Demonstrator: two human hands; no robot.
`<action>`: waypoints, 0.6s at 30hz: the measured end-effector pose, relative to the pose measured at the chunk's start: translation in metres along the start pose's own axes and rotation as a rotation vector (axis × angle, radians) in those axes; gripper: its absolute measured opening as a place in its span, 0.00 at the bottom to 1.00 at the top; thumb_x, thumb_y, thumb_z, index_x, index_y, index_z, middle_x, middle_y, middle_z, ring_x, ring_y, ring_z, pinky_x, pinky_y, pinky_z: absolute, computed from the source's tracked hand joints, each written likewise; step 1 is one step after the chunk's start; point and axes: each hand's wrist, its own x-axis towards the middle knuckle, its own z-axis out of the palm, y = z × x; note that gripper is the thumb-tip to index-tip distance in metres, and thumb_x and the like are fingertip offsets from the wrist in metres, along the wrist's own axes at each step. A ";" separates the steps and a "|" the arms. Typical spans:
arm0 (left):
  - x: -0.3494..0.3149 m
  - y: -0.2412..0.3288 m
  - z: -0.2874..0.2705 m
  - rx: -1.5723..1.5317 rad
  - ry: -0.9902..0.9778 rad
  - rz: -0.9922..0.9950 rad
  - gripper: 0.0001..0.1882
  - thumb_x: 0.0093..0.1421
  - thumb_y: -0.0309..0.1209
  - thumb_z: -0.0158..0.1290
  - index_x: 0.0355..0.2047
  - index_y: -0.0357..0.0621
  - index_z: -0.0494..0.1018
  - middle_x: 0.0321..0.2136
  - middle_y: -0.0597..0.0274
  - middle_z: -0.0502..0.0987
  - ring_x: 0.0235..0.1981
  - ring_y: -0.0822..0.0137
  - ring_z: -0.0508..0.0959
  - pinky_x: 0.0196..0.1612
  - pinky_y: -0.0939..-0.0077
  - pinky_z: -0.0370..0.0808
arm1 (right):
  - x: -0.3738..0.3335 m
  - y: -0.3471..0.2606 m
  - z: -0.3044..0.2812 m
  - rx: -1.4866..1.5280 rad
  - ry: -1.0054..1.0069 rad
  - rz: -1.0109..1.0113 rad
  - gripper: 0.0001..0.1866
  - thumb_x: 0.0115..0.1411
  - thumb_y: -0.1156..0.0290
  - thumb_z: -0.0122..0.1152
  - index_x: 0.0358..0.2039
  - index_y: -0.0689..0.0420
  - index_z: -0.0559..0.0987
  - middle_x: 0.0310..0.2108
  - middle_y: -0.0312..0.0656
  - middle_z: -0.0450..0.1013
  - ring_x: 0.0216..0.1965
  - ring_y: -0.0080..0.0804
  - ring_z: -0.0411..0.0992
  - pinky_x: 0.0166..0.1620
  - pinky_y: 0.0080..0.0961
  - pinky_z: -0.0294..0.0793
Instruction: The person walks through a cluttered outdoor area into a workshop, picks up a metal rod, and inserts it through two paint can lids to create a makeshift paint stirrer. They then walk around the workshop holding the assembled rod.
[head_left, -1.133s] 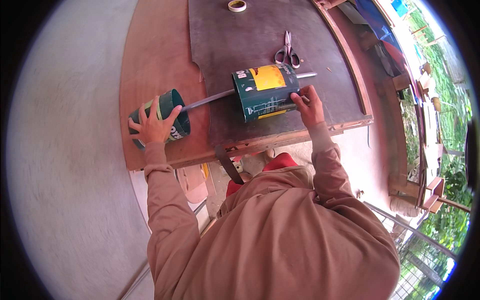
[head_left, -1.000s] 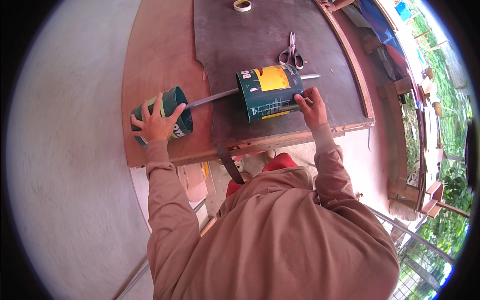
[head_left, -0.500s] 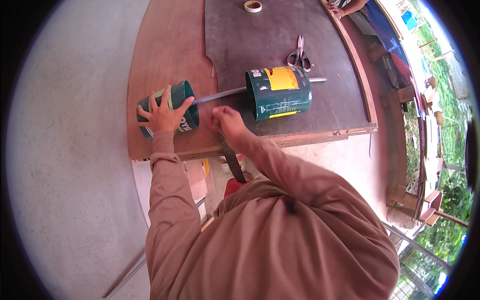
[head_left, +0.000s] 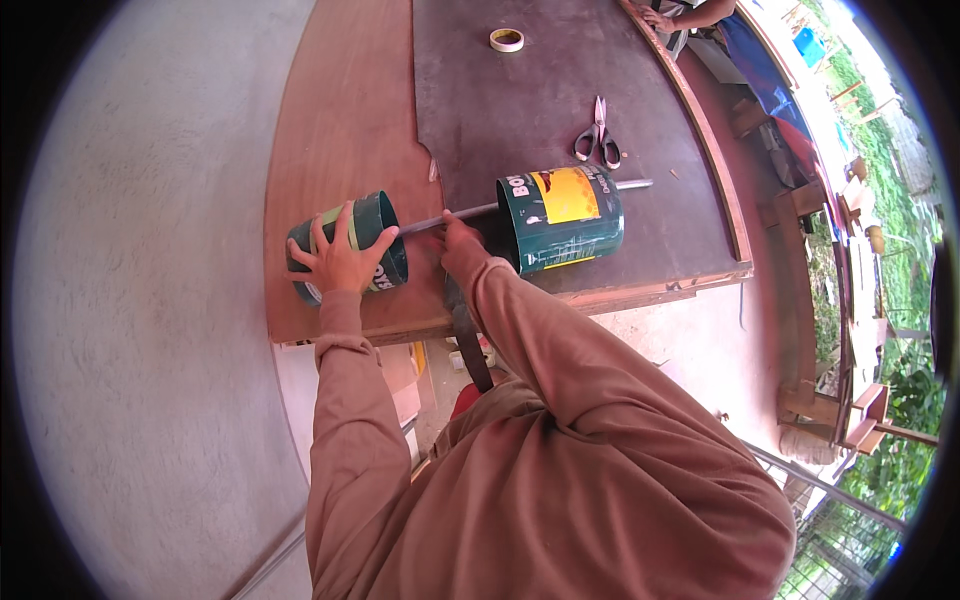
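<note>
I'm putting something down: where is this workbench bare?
Bare: the dark sheet between tape roll and scissors, and the wooden board beyond the left green can. Crowded: the near side, with left hand, right hand, metal rod, right green can.

The left hand (head_left: 345, 262) is covering part of the smaller green can (head_left: 372, 220), the larger green can (head_left: 590, 236) is hiding a stretch of the metal rod (head_left: 478, 211), and the view's top edge is cutting off a co-worker's arm (head_left: 705, 13).

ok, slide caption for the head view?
Left hand on green cylinder, right hand at metal rod showing either side of yellow-patched cylinder.
</note>
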 end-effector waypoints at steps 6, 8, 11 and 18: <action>0.000 -0.002 0.008 -0.013 0.090 0.032 0.49 0.46 0.76 0.65 0.69 0.85 0.69 0.75 0.65 0.57 0.73 0.23 0.43 0.62 0.02 0.38 | 0.016 -0.001 -0.002 0.121 -0.099 0.013 0.16 0.67 0.63 0.71 0.44 0.64 0.81 0.42 0.48 0.81 0.40 0.40 0.82 0.38 0.33 0.87; -0.003 -0.002 0.011 -0.005 0.105 0.032 0.49 0.47 0.75 0.65 0.69 0.86 0.68 0.75 0.66 0.57 0.73 0.23 0.43 0.63 0.03 0.40 | 0.019 0.001 -0.007 0.147 -0.082 -0.003 0.17 0.66 0.64 0.71 0.45 0.64 0.80 0.41 0.47 0.81 0.39 0.39 0.82 0.40 0.33 0.88; -0.006 -0.003 0.013 0.032 0.107 0.026 0.49 0.48 0.75 0.64 0.70 0.87 0.67 0.76 0.67 0.57 0.73 0.24 0.43 0.63 0.06 0.43 | 0.016 0.002 -0.008 0.132 -0.088 -0.005 0.18 0.68 0.65 0.66 0.54 0.62 0.77 0.49 0.50 0.78 0.46 0.42 0.81 0.51 0.31 0.86; -0.001 -0.004 0.015 0.037 0.162 0.062 0.49 0.45 0.74 0.66 0.69 0.87 0.69 0.75 0.68 0.57 0.73 0.25 0.44 0.63 0.10 0.47 | 0.012 -0.004 0.036 0.266 0.110 0.029 0.15 0.69 0.66 0.64 0.50 0.60 0.77 0.43 0.46 0.78 0.43 0.41 0.80 0.51 0.38 0.85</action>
